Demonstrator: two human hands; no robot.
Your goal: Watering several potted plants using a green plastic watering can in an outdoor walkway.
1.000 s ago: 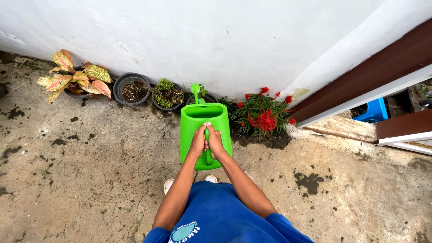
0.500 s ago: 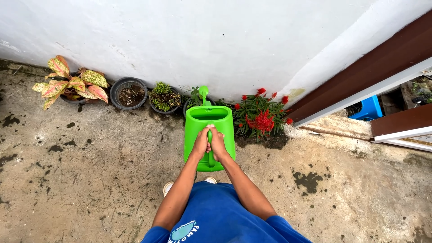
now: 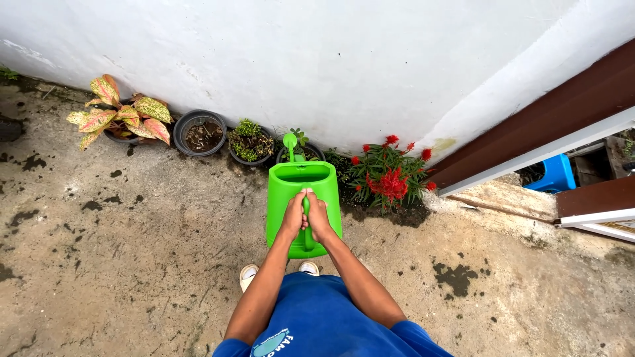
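1. big white wall [image 3: 317, 59] runs across the back, and stained, patchy concrete floor [image 3: 119, 264] fills the rest, with a brown and white door frame [image 3: 562, 125] off to the right.
2. bright green watering can [image 3: 303, 205] is dead centre, held out in front of the blue shirt [image 3: 317, 317], its spout [image 3: 290, 142] pointing at the small dark pot [image 3: 299, 153] against the wall.
3. red flowering plant [image 3: 390, 178] sits just right of the can. the pink-and-green leafy plant [image 3: 119, 119], a soil-only pot [image 3: 200, 132] and a pot of little green sprigs [image 3: 250, 142] line up to the left.
4. left hand [image 3: 292, 215] and right hand [image 3: 319, 215] are both wrapped tight round the can's handle, side by side and touching.
5. what could go wrong, my guess: the can looks heavy enough to need both hands, so a sudden tip could dump water hard and wash soil out of that little pot. the spout is also close to the seedling, so it might get knocked. the floor looks damp in spots, so slipping seems possible.
6. versus a second ago: the can sits a bit lower in view, and the whole row of pots has slid right and down, so the head seems to have turned a little left. the grip is unchanged.
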